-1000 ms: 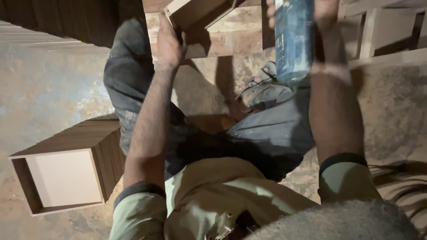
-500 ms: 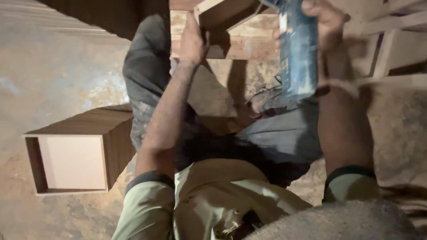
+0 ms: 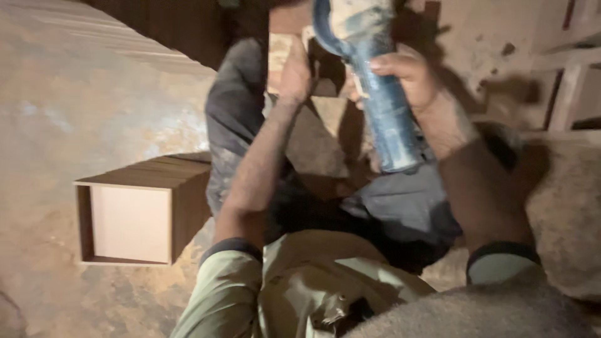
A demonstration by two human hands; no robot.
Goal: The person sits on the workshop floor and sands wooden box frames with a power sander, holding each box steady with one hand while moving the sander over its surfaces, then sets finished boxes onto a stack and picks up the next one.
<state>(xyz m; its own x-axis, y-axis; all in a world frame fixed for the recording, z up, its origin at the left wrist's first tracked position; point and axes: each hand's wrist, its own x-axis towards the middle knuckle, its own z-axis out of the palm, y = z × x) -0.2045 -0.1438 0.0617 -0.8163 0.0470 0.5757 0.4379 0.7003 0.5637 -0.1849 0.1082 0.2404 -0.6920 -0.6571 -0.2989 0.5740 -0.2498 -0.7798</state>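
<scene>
Blue and dusty, the power tool point(image 3: 382, 106) is what catches the eye first: its long handle runs down and slightly right from a paler, grimy head at the top edge of the view. The right hand point(image 3: 407, 78) is wrapped firmly around the upper part of that handle, fingers closed over it, which seems to be how the person keeps the heavy end steady above the piece being worked.

Opposite it, the left hand point(image 3: 294, 75) lies with its fingers pressed against a small wooden piece point(image 3: 285, 53) near the top of the frame, just beside the tool's head. It looks like a bracing hold, meant to stop the wood from shifting; whether the fingers curl round an edge or only press flat I cannot tell, since the frame is blurred there.

Both forearms reach forward from olive-green sleeves with dark cuffs point(image 3: 231, 247). The person seems to be seated low, with dark grey trousers point(image 3: 400, 206) filling the space between the arms.

Off to the left, well apart from both hands, an open wooden box point(image 3: 141, 213) rests on the mottled, brownish floor point(image 3: 75, 112), its pale inner panel facing the camera. At the far right stand light wooden frames point(image 3: 563, 87), partly cut off by the edge.
</scene>
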